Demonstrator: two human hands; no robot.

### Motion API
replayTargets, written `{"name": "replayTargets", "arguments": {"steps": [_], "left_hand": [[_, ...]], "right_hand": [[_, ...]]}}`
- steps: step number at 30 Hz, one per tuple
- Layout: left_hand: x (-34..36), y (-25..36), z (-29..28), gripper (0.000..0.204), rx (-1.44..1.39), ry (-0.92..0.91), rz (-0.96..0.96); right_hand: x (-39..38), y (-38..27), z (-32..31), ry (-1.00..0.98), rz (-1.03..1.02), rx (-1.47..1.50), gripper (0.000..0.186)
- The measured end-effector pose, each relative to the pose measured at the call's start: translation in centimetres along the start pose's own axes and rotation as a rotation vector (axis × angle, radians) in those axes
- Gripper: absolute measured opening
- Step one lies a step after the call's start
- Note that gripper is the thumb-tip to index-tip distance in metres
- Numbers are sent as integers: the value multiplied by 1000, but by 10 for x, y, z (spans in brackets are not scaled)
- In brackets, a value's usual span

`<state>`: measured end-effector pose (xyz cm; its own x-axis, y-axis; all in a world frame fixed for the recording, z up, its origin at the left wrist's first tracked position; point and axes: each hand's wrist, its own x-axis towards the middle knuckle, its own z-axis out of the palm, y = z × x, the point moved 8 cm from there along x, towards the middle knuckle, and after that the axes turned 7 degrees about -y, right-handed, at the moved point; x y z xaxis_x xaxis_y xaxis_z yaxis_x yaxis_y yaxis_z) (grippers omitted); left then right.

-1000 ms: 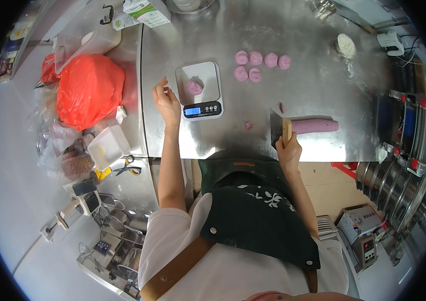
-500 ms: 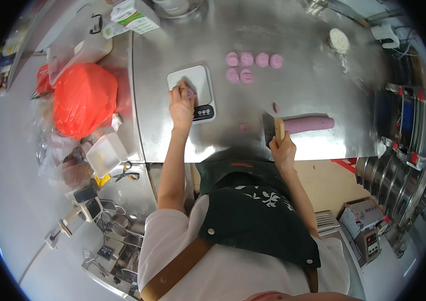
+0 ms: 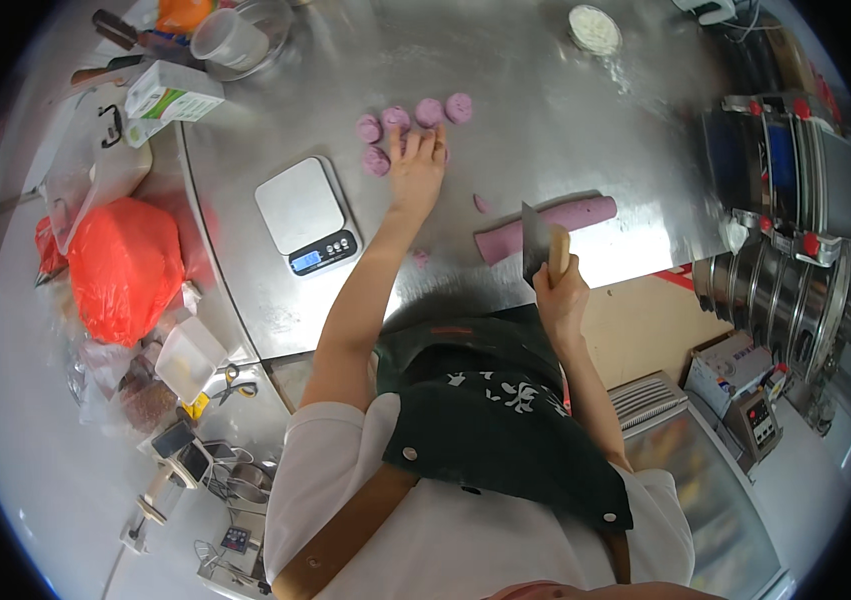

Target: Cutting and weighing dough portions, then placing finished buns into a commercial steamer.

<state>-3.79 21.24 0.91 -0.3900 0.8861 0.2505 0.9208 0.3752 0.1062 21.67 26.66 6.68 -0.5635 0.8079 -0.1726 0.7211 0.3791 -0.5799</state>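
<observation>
My left hand reaches over the small group of round pink dough pieces. Its fingers close around a dough piece in the nearer row, which they mostly cover. In my right hand is a cleaver with a light wooden handle, its blade upright against the near side of the pink dough log. A thin dough scrap lies beyond the log's left end, and a small dough bit sits nearer to me. The digital scale bears nothing, its display lit.
A bowl of white flour stands at the far right, flour spilled beside it. To the left are a carton, a red plastic bag, a white tray and scissors. Metal racks stand at the right.
My left hand has left the scale with a dough piece and moved right and away to the rows. My right hand keeps the cleaver by the log. The whole view has shifted and turned.
</observation>
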Motion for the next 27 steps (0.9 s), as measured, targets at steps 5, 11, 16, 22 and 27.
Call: {"name": "replayTargets", "arguments": {"steps": [5,11,16,22,27], "left_hand": [[-6,27,-32,51,-423,24,-245],[14,93,-41,43,-915,2,-102],[19,114,-18,39,-844,-161,-72],[15,110,-3,35,-787,-208,-129],[-5,86,9,32,-920,-186,-294]], "right_hand": [[-7,-17,22,-105,-206,-109,18],[-9,-32,39,-127,-310,-218,20],[-7,-28,51,-107,-267,-282,21],[-3,-14,71,-133,-247,-326,25],[-2,-13,74,-82,-254,-333,23]]}}
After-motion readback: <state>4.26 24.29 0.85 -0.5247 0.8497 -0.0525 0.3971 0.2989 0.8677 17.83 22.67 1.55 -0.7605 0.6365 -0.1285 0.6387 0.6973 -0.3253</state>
